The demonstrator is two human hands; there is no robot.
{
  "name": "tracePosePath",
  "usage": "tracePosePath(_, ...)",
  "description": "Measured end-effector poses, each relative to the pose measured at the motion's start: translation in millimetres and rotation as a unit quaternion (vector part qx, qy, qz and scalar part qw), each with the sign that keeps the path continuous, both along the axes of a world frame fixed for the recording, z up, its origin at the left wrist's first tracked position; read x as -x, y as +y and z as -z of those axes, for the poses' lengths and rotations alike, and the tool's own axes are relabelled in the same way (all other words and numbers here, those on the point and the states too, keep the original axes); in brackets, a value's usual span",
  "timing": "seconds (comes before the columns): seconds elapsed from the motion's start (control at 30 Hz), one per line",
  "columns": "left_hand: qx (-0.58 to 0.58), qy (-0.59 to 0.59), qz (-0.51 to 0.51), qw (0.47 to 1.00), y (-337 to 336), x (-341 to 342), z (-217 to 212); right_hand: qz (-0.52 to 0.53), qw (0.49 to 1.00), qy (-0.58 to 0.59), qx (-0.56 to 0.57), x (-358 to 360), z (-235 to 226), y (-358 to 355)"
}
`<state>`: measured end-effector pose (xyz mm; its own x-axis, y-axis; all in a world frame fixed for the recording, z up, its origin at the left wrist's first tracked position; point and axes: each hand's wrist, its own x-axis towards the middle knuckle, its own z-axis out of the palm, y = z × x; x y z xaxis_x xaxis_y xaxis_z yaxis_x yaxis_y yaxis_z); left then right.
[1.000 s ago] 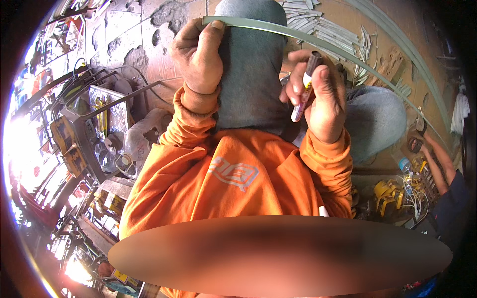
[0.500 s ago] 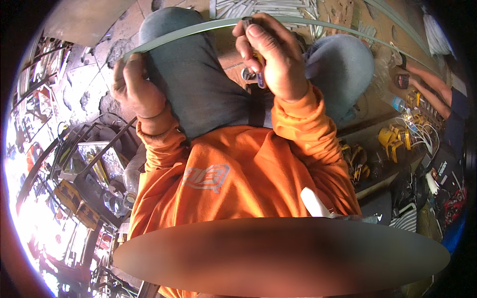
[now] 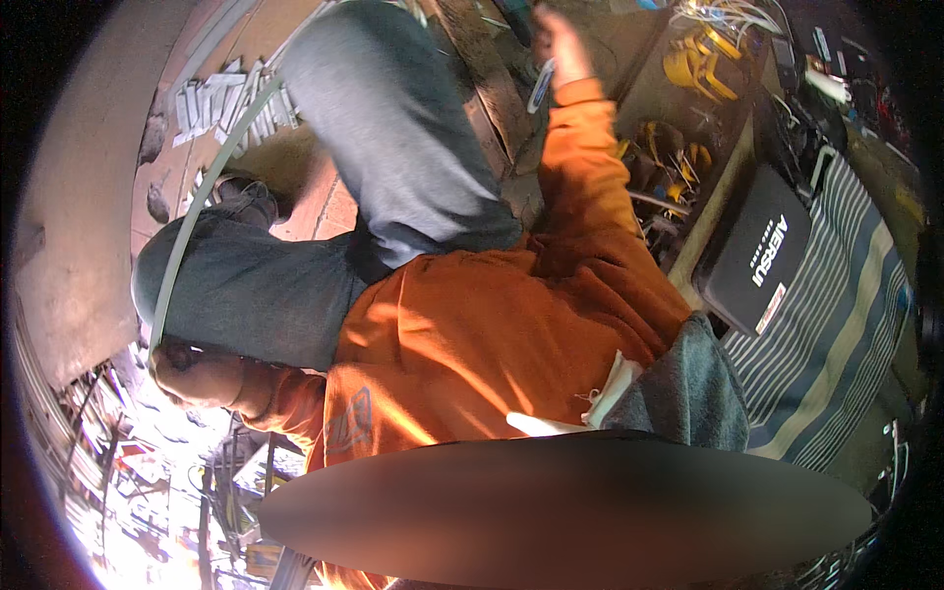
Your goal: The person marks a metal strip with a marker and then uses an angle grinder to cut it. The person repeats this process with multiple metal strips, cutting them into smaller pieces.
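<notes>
Over the person's bent left leg (image 3: 251, 290) arcs a long pale-green strip (image 3: 180, 246), its near end pinched in the closed grip of the left hand (image 3: 202, 377). Toward the top, the right hand (image 3: 567, 54) holds a marker (image 3: 540, 87); how far that grip closes, I cannot tell.

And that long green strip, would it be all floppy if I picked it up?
Probably bendy and springy rather than floppy: the long green strip makes one smooth curve with no kink showing, though the wide lens may exaggerate it. It's likely light for its length, since it looks thin and narrow.
</notes>
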<state>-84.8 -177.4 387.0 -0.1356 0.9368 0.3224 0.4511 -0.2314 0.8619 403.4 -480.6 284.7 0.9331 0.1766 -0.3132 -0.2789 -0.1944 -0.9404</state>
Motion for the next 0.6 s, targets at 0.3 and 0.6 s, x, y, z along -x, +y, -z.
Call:
tracePosePath(0.3, 0.014, -0.008, 0.020, 1.000, 3, -8, -4, -0.176, 0.810, 0.131, 0.544, 91, 164, -88)
tracePosePath(0.6, 0.015, -0.005, 0.025, 1.000, 5, -7, -3, -0.240, 0.783, 0.152, 0.554, 78, 157, -83)
